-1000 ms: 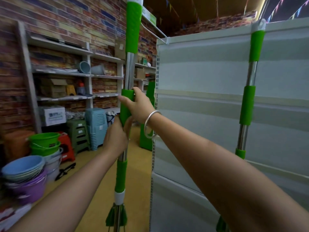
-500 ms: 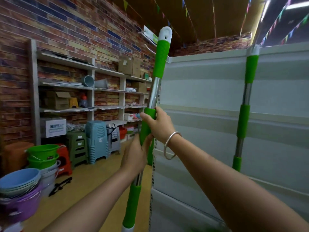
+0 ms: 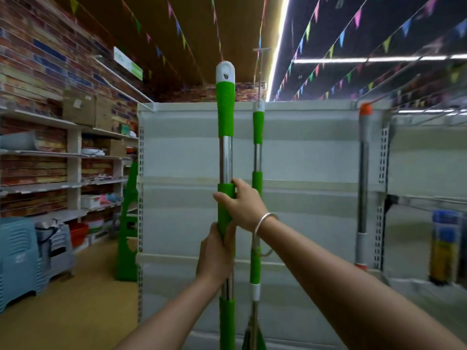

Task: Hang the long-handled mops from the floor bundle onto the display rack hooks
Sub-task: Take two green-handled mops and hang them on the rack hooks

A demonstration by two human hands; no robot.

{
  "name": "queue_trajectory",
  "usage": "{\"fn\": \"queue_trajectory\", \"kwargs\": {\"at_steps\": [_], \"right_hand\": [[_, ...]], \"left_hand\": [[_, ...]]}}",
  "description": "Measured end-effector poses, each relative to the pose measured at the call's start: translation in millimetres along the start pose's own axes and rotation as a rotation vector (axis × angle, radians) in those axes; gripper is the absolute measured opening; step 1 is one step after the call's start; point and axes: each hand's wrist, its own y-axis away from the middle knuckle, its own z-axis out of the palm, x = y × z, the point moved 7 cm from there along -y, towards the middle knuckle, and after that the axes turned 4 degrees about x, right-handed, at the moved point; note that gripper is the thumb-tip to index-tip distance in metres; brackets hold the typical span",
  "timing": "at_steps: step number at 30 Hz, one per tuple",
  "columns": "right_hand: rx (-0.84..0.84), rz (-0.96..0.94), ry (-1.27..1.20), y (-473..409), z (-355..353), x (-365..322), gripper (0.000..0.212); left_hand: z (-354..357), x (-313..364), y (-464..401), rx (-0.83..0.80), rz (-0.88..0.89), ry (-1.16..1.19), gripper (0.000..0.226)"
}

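I hold a green and chrome long-handled mop (image 3: 225, 117) upright in front of the white display rack (image 3: 303, 152). My right hand (image 3: 241, 204) grips its middle green sleeve, and my left hand (image 3: 214, 251) grips the handle just below. The white hanging cap of the handle stands above the rack's top edge. A second green mop (image 3: 257, 157) hangs against the rack just to the right of mine, its cap at the rack's top. An orange-tipped grey mop (image 3: 363, 173) hangs further right at the rack's upright. The hooks themselves are hard to make out.
Wall shelves (image 3: 63, 152) with boxes and wares run along the brick wall at the left. Blue and grey plastic stools (image 3: 22, 253) stand on the floor at the lower left. A green stand (image 3: 127, 223) leans by the rack's left end. Wire racking (image 3: 429, 117) extends at the right.
My view has turned right and upward to face the rack. The held mop has gone from tilted to upright and now sits close beside the hanging green mop. Both hands keep their grip.
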Motion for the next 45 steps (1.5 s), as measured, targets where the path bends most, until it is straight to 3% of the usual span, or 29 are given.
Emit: {"fn": "queue_trajectory", "kwargs": {"at_steps": [9,13,17,21,26,36,45], "right_hand": [[0.114,0.043,0.072,-17.8,-64.8,29.2,0.033],[0.106,0.054,0.094,-24.2,-63.9,37.1,0.025],[0.113,0.103,0.090,-30.4,-59.8,47.9,0.030],[0.149,0.073,0.118,-37.0,-61.8,52.2,0.034],[0.169,0.019,0.075,-40.2,-62.6,52.8,0.023],[0.166,-0.016,0.069,-52.9,-49.9,51.8,0.027],[0.173,-0.006,0.100,-64.9,-56.3,61.8,0.028]], "left_hand": [[68.1,37.3,-17.4,-0.113,0.062,0.115,0.025],[77.5,33.5,-22.9,-0.155,0.036,0.143,0.024],[83.7,26.7,-29.2,-0.173,0.003,0.150,0.025],[86.4,27.5,-34.9,-0.175,0.025,0.165,0.026],[83.3,31.4,-38.6,-0.163,0.080,0.187,0.031],[80.4,17.8,-53.4,-0.145,0.015,0.177,0.042],[92.8,20.0,-62.4,-0.167,0.026,0.157,0.034]]}}
